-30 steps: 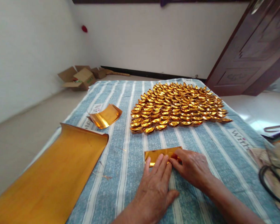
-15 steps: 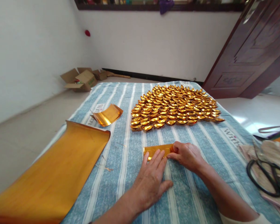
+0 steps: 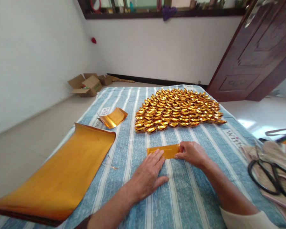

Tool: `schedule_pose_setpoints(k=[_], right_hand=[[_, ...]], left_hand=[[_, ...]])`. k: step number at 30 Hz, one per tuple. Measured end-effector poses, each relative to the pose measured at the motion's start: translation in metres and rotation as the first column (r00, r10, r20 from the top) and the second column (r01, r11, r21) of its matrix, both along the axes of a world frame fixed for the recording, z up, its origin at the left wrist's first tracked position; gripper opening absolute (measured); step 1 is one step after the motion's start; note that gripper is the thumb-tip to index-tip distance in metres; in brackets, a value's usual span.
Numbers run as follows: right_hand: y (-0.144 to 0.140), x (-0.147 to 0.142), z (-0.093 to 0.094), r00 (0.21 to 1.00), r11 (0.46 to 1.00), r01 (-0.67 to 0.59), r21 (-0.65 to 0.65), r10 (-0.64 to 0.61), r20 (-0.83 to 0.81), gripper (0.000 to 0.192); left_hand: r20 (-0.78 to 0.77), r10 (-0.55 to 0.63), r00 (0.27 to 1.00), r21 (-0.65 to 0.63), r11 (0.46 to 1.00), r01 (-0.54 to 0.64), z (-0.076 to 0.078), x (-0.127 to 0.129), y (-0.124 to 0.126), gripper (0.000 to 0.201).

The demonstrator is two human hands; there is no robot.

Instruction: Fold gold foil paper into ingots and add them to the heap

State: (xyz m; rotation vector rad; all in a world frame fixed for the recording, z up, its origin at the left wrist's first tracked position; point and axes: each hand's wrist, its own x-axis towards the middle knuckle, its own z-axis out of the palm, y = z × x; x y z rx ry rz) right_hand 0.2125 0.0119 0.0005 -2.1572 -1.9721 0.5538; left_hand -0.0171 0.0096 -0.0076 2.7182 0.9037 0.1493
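A small folded strip of gold foil paper (image 3: 169, 151) lies on the striped cloth in front of me. Flat on its left part rests my left hand (image 3: 149, 173), fingers stretched out and thumb apart. My right hand (image 3: 192, 155) pinches the strip's right end between thumb and fingers. Beyond the hands, many gold foil ingots (image 3: 178, 109) stand in close rows. To the left lie a small stack of cut gold foil pieces (image 3: 114, 117) and a large stack of gold foil sheets (image 3: 69, 171), its near end curled up.
Black-handled scissors (image 3: 268, 176) rest on a pinkish cloth at the table's right edge. The blue striped tablecloth (image 3: 181, 203) covers the table. Behind are an open cardboard box (image 3: 88, 86) on the floor and a dark red door (image 3: 250, 60).
The view has shifted slightly. My left hand has slid a little left along the gold foil strip, uncovering more of it. My right hand still pinches the right end, slightly farther right.
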Motion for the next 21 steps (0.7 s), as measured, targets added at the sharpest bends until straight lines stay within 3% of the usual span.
schedule_pose_setpoints(k=[13, 21], right_hand=[[0.002, 0.006, -0.001, 0.999, 1.000, -0.003, -0.009, 0.003, -0.044, 0.022], [0.002, 0.015, -0.003, 0.993, 1.000, -0.024, -0.013, 0.022, -0.114, 0.016]], left_hand=[[-0.046, 0.060, 0.997, 0.164, 0.985, -0.052, 0.009, -0.041, 0.006, 0.038], [-0.110, 0.034, 0.993, 0.109, 0.994, -0.022, 0.015, -0.047, 0.010, 0.044]])
